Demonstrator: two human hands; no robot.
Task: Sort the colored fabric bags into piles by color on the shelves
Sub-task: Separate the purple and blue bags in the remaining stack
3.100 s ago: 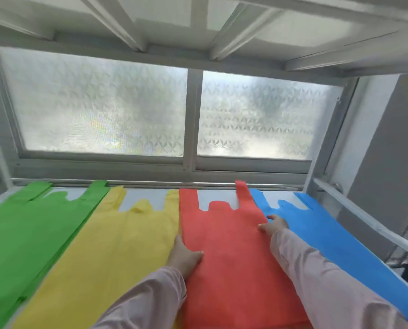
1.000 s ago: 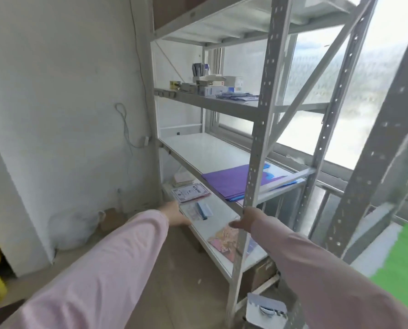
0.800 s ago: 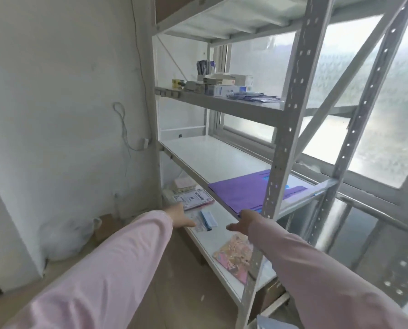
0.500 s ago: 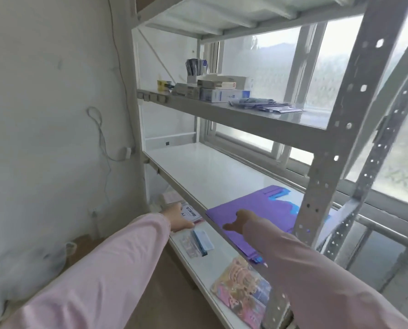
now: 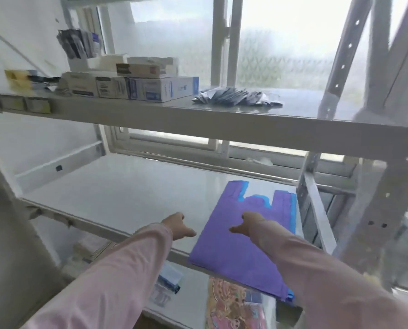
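**Hands over the middle shelf**

A purple fabric bag (image 5: pixel 236 236) lay flat on a blue bag (image 5: pixel 292 211) at the right of the white middle shelf (image 5: pixel 127 198), by a frosted window (image 5: pixel 281 43). The left hand (image 5: pixel 178 225) hovered empty and loosely spread beside it; the right hand (image 5: pixel 247 223), also loosely spread, was over the purple bag. Boxes (image 5: pixel 136 87) stood on the shelf above.

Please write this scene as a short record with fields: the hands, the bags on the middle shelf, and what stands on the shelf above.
left hand: empty, open, above the middle shelf, left of the bags
right hand: empty, open, over the purple bag
bags: purple bag on top, blue bag under it, only edges showing
bag position: right part of the shelf, front edge hangs over
upper shelf: cardboard boxes, dark packets
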